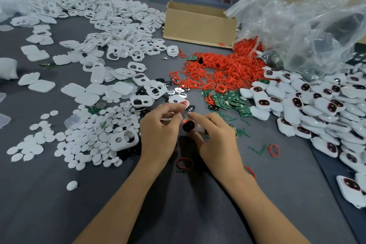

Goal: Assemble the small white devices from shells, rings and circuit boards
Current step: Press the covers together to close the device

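Note:
Both my hands meet at the table's centre around one small white device [189,126] with a dark oval face and a red rim. My right hand [214,134] grips it from the right, fingers curled round its body. My left hand [160,128] pinches at its upper left edge with curled fingers. White shells with two holes [122,45] are heaped at the back left. Red rings [215,71] are piled behind the device. Green circuit boards [229,101] lie just right of centre. Assembled devices [320,109] are heaped at the right.
White round discs [95,136] spread left of my hands, with solid white back covers [79,90] beyond them. A cardboard box [198,24] stands at the back, a large clear plastic bag [309,16] at the right. Loose red rings [185,163] lie near my wrists.

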Demonstrator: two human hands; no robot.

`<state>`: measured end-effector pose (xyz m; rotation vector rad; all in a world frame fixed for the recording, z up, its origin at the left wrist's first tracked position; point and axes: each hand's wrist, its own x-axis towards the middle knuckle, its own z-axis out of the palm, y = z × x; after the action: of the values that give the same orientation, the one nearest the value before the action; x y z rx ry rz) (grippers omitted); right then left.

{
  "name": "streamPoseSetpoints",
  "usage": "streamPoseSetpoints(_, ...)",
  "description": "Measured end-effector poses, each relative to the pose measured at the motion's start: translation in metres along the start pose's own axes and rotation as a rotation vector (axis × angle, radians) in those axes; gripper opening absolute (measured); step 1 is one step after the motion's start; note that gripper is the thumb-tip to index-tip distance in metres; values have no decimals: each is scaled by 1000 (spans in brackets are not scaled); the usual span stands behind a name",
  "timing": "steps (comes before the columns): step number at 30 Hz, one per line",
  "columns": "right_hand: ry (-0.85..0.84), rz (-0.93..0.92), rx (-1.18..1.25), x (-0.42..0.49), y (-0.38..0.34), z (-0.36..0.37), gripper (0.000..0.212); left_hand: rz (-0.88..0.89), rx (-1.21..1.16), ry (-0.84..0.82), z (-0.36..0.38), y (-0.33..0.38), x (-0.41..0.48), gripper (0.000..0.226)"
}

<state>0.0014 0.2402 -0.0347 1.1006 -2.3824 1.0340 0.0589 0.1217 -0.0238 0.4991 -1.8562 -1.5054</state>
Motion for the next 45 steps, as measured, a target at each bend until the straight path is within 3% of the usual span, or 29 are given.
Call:
streamPoseSetpoints(4,20,-6,-49,0,1,-2,39,92,129,-126,1,-1,-1,31)
streamPoseSetpoints(9,10,98,119,1,1,-2,40,91,276,-270,-2,-4,-3,32)
streamPoseSetpoints(11,-22,150,230,3,3,-7,60,91,237,-224,-2,-1,-3,22)
streamPoseSetpoints(13,35,176,333,4,5,-15,72,192,183,-71,-3,3,-1,16)
streamPoseSetpoints(16,207,188,404,5,3,-24,53,405,211,56,-7,-1,-3,14)
streamPoseSetpoints(20,272,185,374,6,1,-29,29,379,431,-114,-4,-9,-14,21)
streamPoseSetpoints(24,146,191,333,6,5,-25,23,296,300,-61,-7,-8,-8,15)
streamPoseSetpoints(28,-82,140,330,6,7,-20,34,186,218,-131,-5,-2,-9,23)
streamPoseSetpoints(31,-143,132,320,7,3,-16,35,82,97,-133,-4,-2,-8,29)
streamPoseSetpoints(37,-117,316,579,7,3,-17,19,13,-50,-173,-3,-2,-5,29)
streamPoseSetpoints(41,-231,442,847,7,3,-17,15,14,-61,-215,-3,-2,-4,33)
streamPoseSetpoints(45,-342,437,948,7,4,-18,22,13,-33,-233,-3,-2,-4,31)
